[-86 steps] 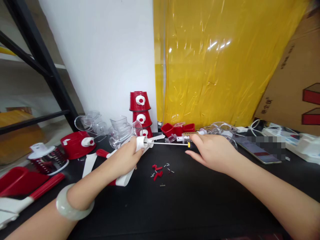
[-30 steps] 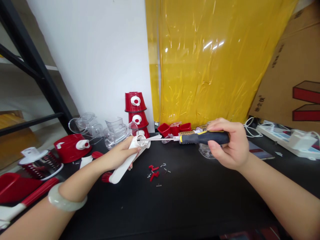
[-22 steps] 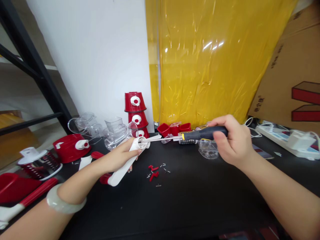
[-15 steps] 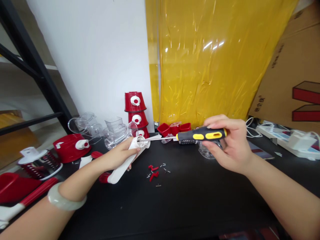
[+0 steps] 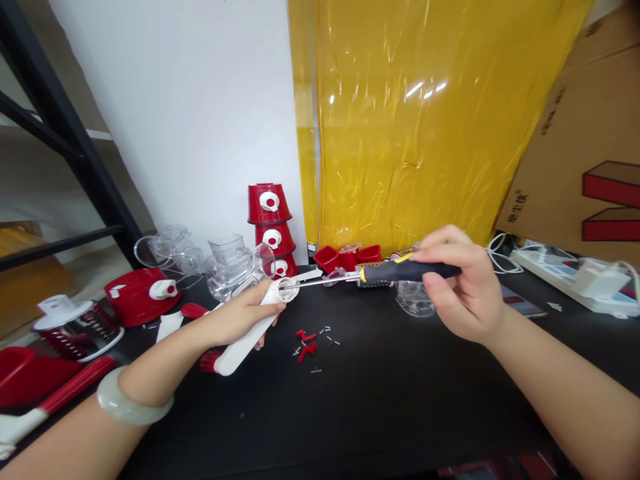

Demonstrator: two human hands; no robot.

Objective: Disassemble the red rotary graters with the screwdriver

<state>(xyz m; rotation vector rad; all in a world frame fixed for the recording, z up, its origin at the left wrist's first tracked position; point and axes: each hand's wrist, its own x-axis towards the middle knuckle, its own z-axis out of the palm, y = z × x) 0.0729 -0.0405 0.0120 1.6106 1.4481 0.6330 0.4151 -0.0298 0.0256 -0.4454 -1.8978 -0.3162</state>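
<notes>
My left hand (image 5: pixel 246 313) is closed around a white plastic handle-like part (image 5: pixel 245 348) with a round, hollow end facing right. My right hand (image 5: pixel 463 280) grips the black and yellow handle of a screwdriver (image 5: pixel 395 270). The screwdriver lies nearly level, its shaft reaching into the round opening; the tip is hidden inside. Below the shaft, small red plastic pieces (image 5: pixel 307 351) and several tiny pins or screws (image 5: pixel 333 341) lie on the black table (image 5: pixel 380 400).
Stacked red bases (image 5: pixel 270 203) stand at the back, beside clear plastic parts (image 5: pixel 230 267). At left are a red base (image 5: pixel 143 297) and a grater drum (image 5: pixel 77 330). Red cups (image 5: pixel 347 258) sit behind the screwdriver. A power strip (image 5: pixel 575 280) with cables lies at right, before a cardboard box (image 5: pixel 565 147).
The screwdriver handle has rolled in my right hand, showing less yellow. My right hand has shifted slightly right. The white part has dipped a little, the shaft still in its opening.
</notes>
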